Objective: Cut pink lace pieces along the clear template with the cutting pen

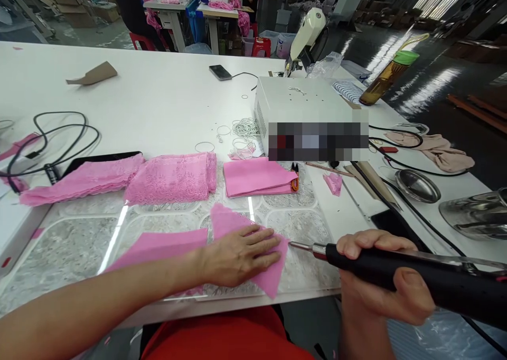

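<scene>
My left hand (242,255) lies flat, fingers stretched out, on a pink fabric piece (225,217) at the front of the table. In my right hand (380,281) is a black handheld tool (400,270) with a slim metal tip. My fingers wrap round its thick body. The tip (300,245) points left and meets or nearly meets the right edge of the fabric; whether it touches I cannot tell. Another pink piece (166,246) lies flat to the left, partly hidden under my forearm. Both pieces rest on a clear, patterned sheet (75,244).
Behind lie pink lace pieces (172,178) and a folded pink fabric stack (257,177) with orange-handled scissors (294,182) partly under it. A grey box (304,98) stands beyond. Black cables (420,217), a metal cup (475,215) and a lid (418,185) are at right.
</scene>
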Tool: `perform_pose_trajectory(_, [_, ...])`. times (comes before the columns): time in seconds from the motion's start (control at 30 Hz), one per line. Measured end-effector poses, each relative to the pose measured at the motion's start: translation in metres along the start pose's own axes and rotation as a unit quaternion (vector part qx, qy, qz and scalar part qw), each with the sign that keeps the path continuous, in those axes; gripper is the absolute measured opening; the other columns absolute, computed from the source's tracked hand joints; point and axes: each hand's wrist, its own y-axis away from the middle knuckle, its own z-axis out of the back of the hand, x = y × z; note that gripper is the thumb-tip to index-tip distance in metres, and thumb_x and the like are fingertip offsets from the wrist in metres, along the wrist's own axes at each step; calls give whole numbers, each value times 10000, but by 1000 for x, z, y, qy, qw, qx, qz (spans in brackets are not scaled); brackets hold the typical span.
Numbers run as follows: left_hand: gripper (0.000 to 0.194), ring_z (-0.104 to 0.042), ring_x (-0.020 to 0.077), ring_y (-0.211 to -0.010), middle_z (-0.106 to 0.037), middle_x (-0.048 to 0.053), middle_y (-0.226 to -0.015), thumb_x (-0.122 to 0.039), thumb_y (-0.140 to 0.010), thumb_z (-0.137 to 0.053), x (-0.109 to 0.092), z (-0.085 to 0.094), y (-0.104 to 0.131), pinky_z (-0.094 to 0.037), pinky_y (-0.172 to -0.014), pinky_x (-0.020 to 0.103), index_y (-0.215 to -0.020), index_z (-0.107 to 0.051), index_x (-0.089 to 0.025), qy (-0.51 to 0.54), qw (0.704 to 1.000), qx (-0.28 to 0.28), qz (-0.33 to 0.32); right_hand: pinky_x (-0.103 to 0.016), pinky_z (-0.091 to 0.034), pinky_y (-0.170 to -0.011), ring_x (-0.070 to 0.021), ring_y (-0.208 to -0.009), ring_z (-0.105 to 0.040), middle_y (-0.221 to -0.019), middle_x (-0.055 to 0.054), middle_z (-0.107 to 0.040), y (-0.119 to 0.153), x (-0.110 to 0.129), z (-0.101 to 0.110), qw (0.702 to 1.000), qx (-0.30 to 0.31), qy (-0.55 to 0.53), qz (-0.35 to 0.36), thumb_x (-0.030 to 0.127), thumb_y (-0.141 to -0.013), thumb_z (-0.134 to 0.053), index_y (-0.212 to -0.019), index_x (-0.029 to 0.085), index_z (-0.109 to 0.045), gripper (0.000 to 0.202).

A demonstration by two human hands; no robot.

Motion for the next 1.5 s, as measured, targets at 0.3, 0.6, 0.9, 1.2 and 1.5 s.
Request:
perform_pose_trajectory(0.3, [362,-475,278,-1303,-530,163,-1392,-224,-991,-397,0,-1,0,-388,-1073,434,-1298,-546,-101,2,1000,2,2,-290,-425,-461,-122,-492,-502,-685,7,-546,-1,0,-1,1000,15,8,-4,357,-708,-591,-766,205,-601,163])
perform_pose_trajectory(0.6, [368,-482,288,-1287,-542,157,-1380,-226,-1004,-362,0,-1,1,-377,-1062,430,-1288,-553,-91,-6,1000,-5,-4,-303,-448,-476,-132,-517,-516,-697,3,-535,1,-2,3,999,34,18,5,349,-737,-579,-786,212,-591,146])
perform_pose_trajectory(0.9, [370,-475,286,-1298,-534,162,-1387,-215,-999,-377,0,-1,0,-371,-1077,430,-1307,-538,-90,0,1000,6,-3,-299,-445,-462,-126,-493,-513,-674,9,-545,-2,-3,-1,999,38,11,4,297,-714,-564,-757,211,-595,101])
perform_pose_trajectory(1.2, [468,-451,286,-1338,-485,153,-1441,-395,-1028,-347,1,9,-1,-381,-1100,431,-1393,-459,-124,49,999,1,24,-277,-392,-453,-115,-483,-463,-656,14,-504,-15,-1,8,994,-92,6,53,324,-646,-521,-750,189,-589,184])
perform_pose_trajectory(1.5, [260,-616,218,-1027,-641,122,-1135,-73,-946,-425,38,30,19,-501,-894,342,-1065,-650,-124,43,976,-10,214,-346,-518,-687,-171,-759,-580,-901,-27,-592,-10,-16,40,988,-140,63,-17,383,-730,-572,-894,234,-621,228])
